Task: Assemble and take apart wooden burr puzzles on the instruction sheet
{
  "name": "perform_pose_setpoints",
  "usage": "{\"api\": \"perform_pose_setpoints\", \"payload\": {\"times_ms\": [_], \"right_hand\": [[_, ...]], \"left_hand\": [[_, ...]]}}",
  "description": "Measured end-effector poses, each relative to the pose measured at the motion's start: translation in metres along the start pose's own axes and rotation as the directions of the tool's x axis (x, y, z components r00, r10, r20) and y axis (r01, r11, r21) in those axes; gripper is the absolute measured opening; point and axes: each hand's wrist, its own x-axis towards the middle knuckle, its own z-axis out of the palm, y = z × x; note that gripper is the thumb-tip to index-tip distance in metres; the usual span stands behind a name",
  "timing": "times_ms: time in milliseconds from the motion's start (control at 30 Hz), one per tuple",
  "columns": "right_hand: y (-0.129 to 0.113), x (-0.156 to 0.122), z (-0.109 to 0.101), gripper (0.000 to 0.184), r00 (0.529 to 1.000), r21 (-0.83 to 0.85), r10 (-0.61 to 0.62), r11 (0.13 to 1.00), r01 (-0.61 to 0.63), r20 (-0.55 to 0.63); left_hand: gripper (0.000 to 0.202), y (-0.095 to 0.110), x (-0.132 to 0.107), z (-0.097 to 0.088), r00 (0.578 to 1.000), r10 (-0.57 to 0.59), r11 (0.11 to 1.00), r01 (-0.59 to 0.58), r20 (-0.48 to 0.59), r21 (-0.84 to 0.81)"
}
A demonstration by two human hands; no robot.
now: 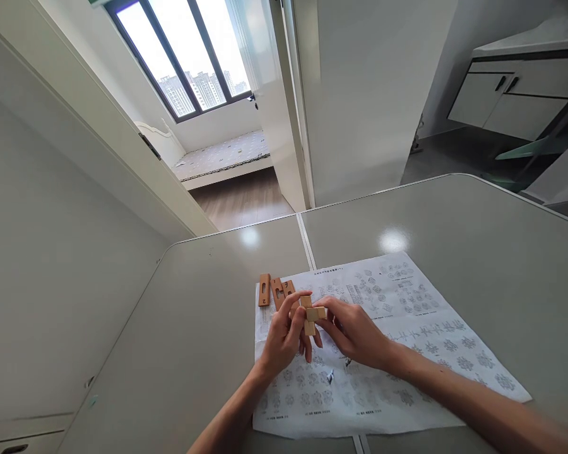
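Observation:
My left hand (284,331) and my right hand (355,333) meet over a printed instruction sheet (407,315) and together pinch a small cross of interlocked wooden puzzle pieces (311,313). Both hands have their fingers closed around it. Three loose notched wooden bars (275,291) lie side by side on the sheet's far left corner, just beyond my left fingers. The sheet shows rows of small puzzle diagrams.
The sheet lies on a grey-white table (478,239) with a seam down its middle. A wall runs along the left. Beyond the table's far edge are a doorway, a wooden floor (241,198), a window and cabinets (515,94) at the right.

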Motion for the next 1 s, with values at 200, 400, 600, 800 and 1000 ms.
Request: {"api": "perform_pose_setpoints", "payload": {"times_ms": [200,400,600,800,1000], "right_hand": [[0.000,0.000,0.000,0.017,0.999,-0.085,-0.036,0.996,0.035,-0.002],[0.001,0.000,0.001,0.016,0.999,-0.111,-0.043,0.993,0.041,-0.013],[0.001,0.000,0.002,0.016,0.998,-0.167,-0.048,0.985,0.042,-0.035],[0.005,0.000,0.004,0.014,0.996,-0.289,-0.072,0.956,0.055,-0.050],[0.007,0.001,0.004,0.014,0.995,-0.343,-0.073,0.938,0.046,-0.067]], "left_hand": [[0.058,0.003,-0.001,-0.001,0.999,-0.014,0.999,0.015,0.032,-0.043],[0.057,0.002,0.001,-0.002,0.998,-0.059,0.996,0.060,0.028,-0.067],[0.060,0.000,0.004,-0.007,0.995,-0.046,0.995,0.054,0.092,-0.081],[0.059,-0.006,0.007,-0.011,0.992,-0.067,0.991,0.079,0.111,-0.109],[0.044,-0.009,0.010,-0.011,0.990,-0.074,0.988,0.090,0.123,-0.127]]}}
